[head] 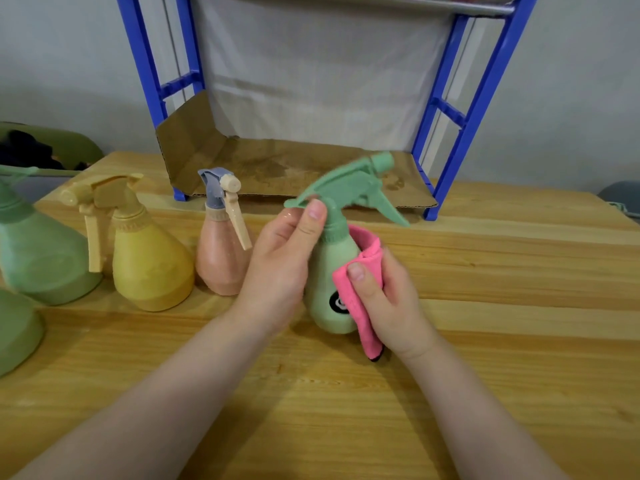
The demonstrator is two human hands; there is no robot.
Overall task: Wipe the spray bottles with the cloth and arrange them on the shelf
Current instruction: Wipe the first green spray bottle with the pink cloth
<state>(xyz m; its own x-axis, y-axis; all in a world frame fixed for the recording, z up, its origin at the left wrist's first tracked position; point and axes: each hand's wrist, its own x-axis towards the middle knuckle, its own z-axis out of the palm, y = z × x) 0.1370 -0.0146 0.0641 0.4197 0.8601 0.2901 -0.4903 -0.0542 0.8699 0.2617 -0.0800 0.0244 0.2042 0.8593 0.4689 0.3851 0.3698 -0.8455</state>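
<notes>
Two hands engaged | green bottle [330, 271] held at neck by left hand [280, 261], above bench [485, 375] | cloth [360, 289] pinched by right hand [388, 303] against bottle | risk: wet neck could be slipped from; shelf [294, 168] unfilled

At the left edge, the frame cuts off two green spray bottles [38, 251], the nearer one [15, 332] showing only part of its base. The pink cloth [360, 289] and right hand [384, 296] hide the right side of the held green bottle [329, 271], whose dark label is half covered. The blue shelf [478, 98] runs out of frame at the top.
</notes>
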